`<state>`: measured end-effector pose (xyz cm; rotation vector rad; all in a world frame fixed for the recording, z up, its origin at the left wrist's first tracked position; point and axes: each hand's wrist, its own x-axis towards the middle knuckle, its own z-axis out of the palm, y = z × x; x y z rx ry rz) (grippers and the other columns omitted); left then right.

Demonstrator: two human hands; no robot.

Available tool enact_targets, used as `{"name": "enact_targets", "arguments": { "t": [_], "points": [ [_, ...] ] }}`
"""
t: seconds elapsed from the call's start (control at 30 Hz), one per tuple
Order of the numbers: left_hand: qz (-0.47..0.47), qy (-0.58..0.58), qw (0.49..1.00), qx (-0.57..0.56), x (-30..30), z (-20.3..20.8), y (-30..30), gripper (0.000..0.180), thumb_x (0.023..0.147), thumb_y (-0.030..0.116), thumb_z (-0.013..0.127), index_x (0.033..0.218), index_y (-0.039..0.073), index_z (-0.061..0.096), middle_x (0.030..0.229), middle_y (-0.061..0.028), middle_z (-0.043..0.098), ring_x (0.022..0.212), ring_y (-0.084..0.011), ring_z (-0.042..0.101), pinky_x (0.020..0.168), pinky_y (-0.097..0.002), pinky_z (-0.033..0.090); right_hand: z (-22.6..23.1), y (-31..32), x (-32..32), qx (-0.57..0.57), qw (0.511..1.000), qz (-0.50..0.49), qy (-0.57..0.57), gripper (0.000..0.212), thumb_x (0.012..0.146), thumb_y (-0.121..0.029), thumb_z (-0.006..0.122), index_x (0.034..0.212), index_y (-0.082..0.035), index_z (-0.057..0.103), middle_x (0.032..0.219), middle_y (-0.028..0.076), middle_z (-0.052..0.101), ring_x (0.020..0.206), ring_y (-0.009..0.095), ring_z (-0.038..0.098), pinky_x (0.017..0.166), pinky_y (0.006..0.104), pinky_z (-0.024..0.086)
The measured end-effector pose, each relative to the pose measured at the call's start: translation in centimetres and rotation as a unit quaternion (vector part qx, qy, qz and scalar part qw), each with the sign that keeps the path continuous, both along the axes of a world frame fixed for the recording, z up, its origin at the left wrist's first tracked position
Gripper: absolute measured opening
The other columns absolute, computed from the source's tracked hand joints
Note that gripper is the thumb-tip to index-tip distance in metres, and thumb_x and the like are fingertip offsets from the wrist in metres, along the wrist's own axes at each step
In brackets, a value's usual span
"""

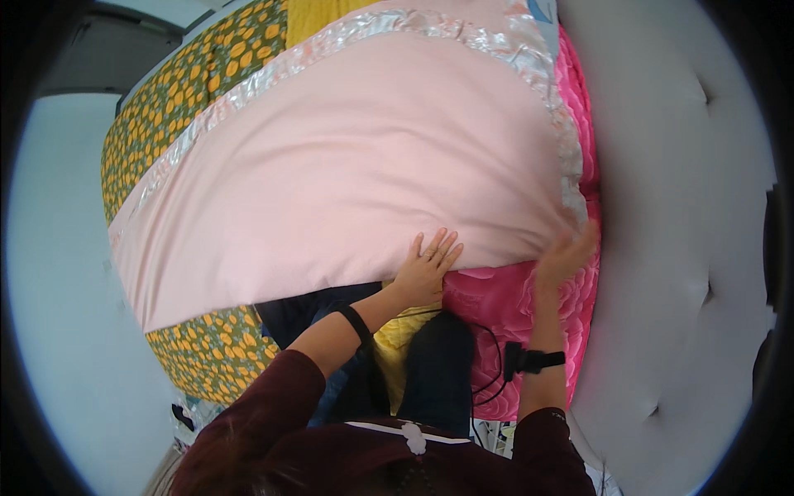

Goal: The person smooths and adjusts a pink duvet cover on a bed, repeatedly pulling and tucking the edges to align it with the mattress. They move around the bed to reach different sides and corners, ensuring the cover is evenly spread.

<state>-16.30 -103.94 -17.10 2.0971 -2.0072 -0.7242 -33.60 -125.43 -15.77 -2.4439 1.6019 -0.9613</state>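
A pale pink blanket [356,165] with a shiny satin border [397,21] is spread over the bed in front of me. My left hand [428,269] lies flat on its near edge, fingers spread, with nothing held. At the blanket's near right corner is my right hand [566,258], smeared by motion. Creases run across the cloth toward that corner. Whether its fingers are closed on the cloth cannot be made out.
Beneath the blanket show a bright pink quilt [488,302] on the right and a green-and-yellow patterned cover [211,351] on the left. A grey tufted panel [662,207] borders the bed's right side. A black cable [499,351] hangs beside my right forearm.
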Motion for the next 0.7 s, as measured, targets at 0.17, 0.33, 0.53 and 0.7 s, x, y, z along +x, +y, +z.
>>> {"name": "enact_targets", "arguments": {
  "t": [0.17,0.33,0.53,0.7],
  "points": [
    [-0.025,0.037,0.999,0.025,0.0,-0.6,1.2,0.095,0.070,0.046,0.065,0.141,0.003,0.018,0.148,-0.0154,0.016,0.138,-0.0293,0.012,0.108,-0.0510,0.011,-2.9,4.9,7.8,0.051,0.871,0.404,0.277,0.065,0.081,-0.033,0.056,0.137,-0.008,0.034,0.142,0.014,0.032,0.132,0.032,0.025,0.108,0.0505,0.014],
    [-0.043,0.046,0.997,0.042,1.6,0.0,3.3,0.094,0.072,0.047,0.063,0.141,0.003,0.018,0.148,-0.0130,0.016,0.138,-0.0271,0.013,0.109,-0.0466,0.013,0.3,-3.0,1.0,0.137,0.921,0.105,0.349,0.066,0.084,-0.035,0.052,0.140,-0.011,0.027,0.145,0.010,0.027,0.135,0.028,0.022,0.107,0.0549,0.013],
    [0.070,0.002,0.993,0.097,1.5,2.8,3.8,0.091,0.076,0.045,0.062,0.143,0.006,0.014,0.148,-0.0166,0.012,0.138,-0.0315,0.010,0.106,-0.0536,0.015,2.1,0.9,-1.4,0.044,0.954,0.211,0.208,0.063,0.088,-0.032,0.046,0.141,-0.005,0.024,0.148,0.012,0.020,0.138,0.029,0.014,0.108,0.0548,0.005],
    [0.420,-0.011,0.868,0.265,0.4,1.1,3.1,0.089,0.081,0.066,0.038,0.145,0.015,0.002,0.148,-0.0217,-0.008,0.132,-0.0510,-0.009,0.098,-0.0692,0.009,-0.6,2.9,1.4,0.165,0.895,0.304,0.281,0.067,0.084,-0.034,0.050,0.140,-0.004,0.027,0.147,0.013,0.022,0.137,0.031,0.016,0.108,0.0530,0.007]
  ]
}}
